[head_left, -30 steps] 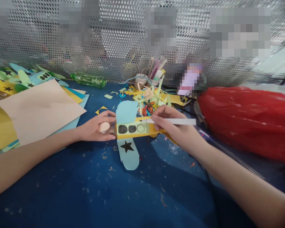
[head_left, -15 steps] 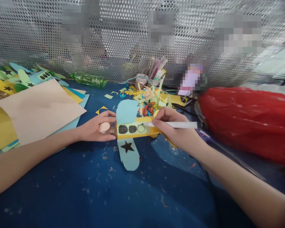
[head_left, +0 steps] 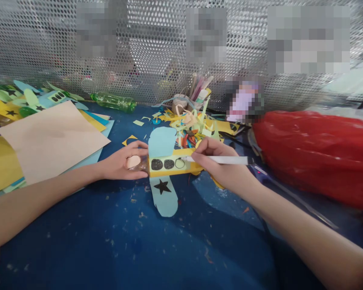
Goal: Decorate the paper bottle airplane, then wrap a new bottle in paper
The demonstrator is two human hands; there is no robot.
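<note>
Since the earlier frames the right hand [head_left: 222, 167] has sunk a little and brought the white pen [head_left: 220, 160] down, so its tip now sits at the open third circle on the paper plane [head_left: 165, 163]; the left hand [head_left: 122, 164] and the plane have stayed put.

The plane lies near the middle of the blue surface [head_left: 139, 241], between the two hands. Its left end is inside the left grip, and its right end is hidden under the right hand. The yellow body runs left to right. The pale blue wings cross it, one towards the far edge and one, with a black star, towards the near edge.

The left grip is wrapped around the plane's left end, thumb on the far side, forearm stretched in from the left edge. The right grip is pinched shut on the pen near its tip. The pen lies almost level, tip pointing left, tail towards the red bag [head_left: 314, 153]. The right forearm comes in from the near right corner.

Sheets of paper [head_left: 51, 139] lie by the left edge. Paper scraps [head_left: 193, 123] and a green bottle [head_left: 115, 101] lie along the far edge.
</note>
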